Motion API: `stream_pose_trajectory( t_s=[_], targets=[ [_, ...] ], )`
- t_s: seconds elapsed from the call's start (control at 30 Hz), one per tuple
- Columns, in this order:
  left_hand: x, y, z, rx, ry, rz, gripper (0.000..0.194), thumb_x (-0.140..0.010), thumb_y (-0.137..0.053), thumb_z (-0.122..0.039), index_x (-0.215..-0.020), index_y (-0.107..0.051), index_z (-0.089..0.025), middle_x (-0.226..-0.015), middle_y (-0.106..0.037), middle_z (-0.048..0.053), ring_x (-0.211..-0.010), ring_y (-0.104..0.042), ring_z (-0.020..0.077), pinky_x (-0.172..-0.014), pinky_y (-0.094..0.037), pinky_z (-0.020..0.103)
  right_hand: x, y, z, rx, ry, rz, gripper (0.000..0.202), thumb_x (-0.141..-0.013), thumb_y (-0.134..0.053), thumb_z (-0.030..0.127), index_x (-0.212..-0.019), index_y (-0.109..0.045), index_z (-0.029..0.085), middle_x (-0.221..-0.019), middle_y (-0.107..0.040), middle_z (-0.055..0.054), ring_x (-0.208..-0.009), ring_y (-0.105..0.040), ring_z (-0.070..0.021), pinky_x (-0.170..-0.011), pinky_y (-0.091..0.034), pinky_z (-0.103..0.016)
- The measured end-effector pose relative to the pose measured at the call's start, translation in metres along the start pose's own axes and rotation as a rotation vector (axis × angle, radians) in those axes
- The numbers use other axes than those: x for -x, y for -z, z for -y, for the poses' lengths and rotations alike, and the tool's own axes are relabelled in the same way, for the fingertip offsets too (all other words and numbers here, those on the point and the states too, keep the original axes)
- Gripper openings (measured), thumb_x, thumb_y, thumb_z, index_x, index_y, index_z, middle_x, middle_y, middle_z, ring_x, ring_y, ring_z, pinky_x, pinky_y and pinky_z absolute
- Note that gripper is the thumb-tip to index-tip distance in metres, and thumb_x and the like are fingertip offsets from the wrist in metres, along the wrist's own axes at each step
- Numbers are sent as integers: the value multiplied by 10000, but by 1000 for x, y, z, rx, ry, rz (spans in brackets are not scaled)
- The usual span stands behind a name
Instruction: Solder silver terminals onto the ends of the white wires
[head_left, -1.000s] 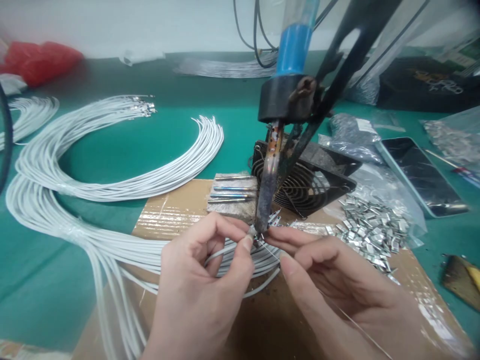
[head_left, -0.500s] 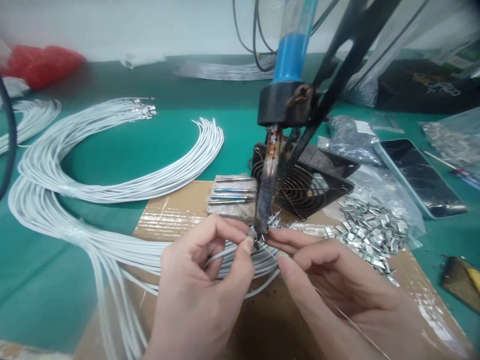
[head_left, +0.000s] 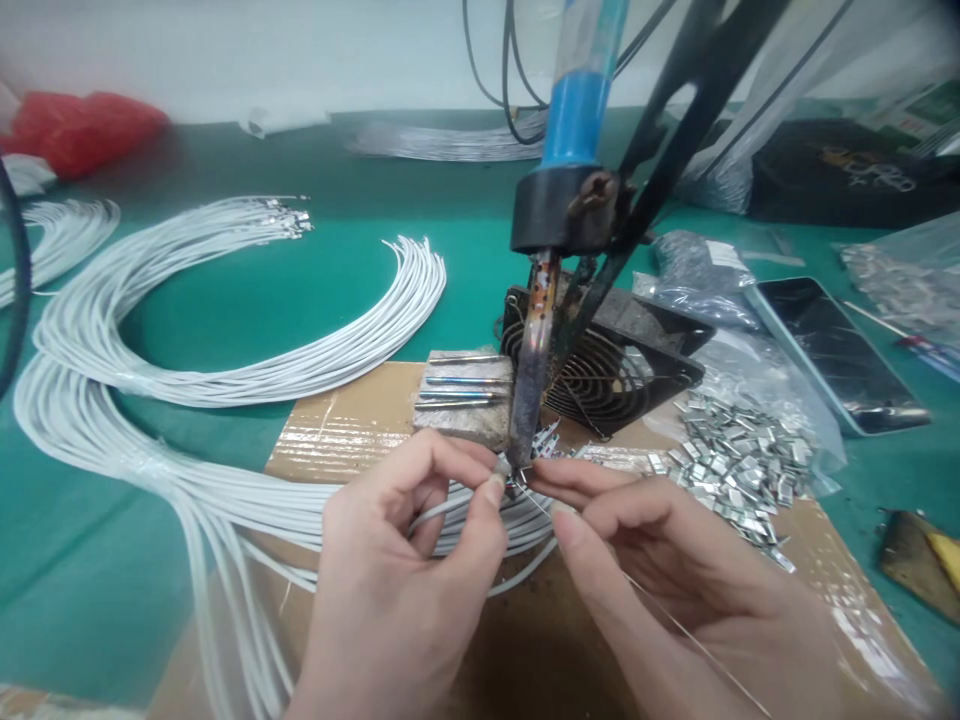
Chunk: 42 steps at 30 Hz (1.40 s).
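Observation:
My left hand (head_left: pixel 409 580) is closed, with thumb and forefinger pinching the end of a white cable (head_left: pixel 433 511) just under the tip of a soldering iron (head_left: pixel 535 365). The iron is clamped tip-down with a blue handle (head_left: pixel 576 115). My right hand (head_left: pixel 682 560) is closed on a thin solder wire (head_left: pixel 697 640), which runs from between thumb and fingers up to the iron's tip. Its fingertips are close to a small shiny metal piece (head_left: pixel 523 475) at the joint; whether they touch it I cannot tell. Fingers partly hide the cable end.
Bundles of white cables (head_left: pixel 300 385) curve across the left and pass beneath my hands. Behind the iron stands a black fan (head_left: pixel 600 380), beside a block with metal rods (head_left: pixel 461 430). Small metal shells (head_left: pixel 739 455) lie piled at right, near a phone (head_left: pixel 832 345). Cardboard (head_left: pixel 345 410) covers the work area.
The view has shifted slightly, so the iron appears a little further left. Both hands keep their grips, and the small metal piece by the tip shows more clearly now.

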<state>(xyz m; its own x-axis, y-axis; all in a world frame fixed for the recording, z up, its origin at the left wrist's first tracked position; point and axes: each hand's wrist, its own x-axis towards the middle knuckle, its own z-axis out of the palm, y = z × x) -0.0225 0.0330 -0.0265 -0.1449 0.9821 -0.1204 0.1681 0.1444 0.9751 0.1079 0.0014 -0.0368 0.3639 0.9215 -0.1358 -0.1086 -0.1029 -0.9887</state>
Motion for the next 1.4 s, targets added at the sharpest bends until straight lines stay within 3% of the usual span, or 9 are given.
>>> stream_pose_trajectory(
  t_s=[0.23,1.0,1.23,1.4],
  targets=[
    [3,2,-1,-1,-5,-12,166,-859,-756,-154,-719,-723,-236,-868,-799,-24,-794,-795,120,-630,-585,97,0,1,2,22,2,17,180,-844,-846,291,-711,-726,270,-1072,-846,16,-986,-825,-169,-914,-621,-175],
    [2,1,-2,-7,-15,-10,167,-832,-764,-119,-711,-722,-227,-839,-795,-28,-765,-792,108,-651,-593,86,2,0,-1,31,-2,-7,196,-855,-840,295,-701,-721,276,-1088,-843,33,-991,-824,-139,-861,-595,-97],
    [2,0,-1,-29,-33,-21,173,-827,-758,-111,-713,-719,-235,-833,-782,-37,-785,-796,109,-657,-592,84,-3,5,-6,39,80,67,165,-863,-853,271,-731,-753,276,-1076,-856,18,-987,-839,-162,-849,-618,-110],
    [2,1,0,-30,-23,-19,176,-841,-757,-137,-703,-719,-240,-846,-789,-32,-792,-794,110,-649,-585,81,0,0,-2,40,24,-13,173,-834,-852,288,-701,-742,275,-1065,-850,20,-960,-829,-143,-838,-599,-92]
  ],
)
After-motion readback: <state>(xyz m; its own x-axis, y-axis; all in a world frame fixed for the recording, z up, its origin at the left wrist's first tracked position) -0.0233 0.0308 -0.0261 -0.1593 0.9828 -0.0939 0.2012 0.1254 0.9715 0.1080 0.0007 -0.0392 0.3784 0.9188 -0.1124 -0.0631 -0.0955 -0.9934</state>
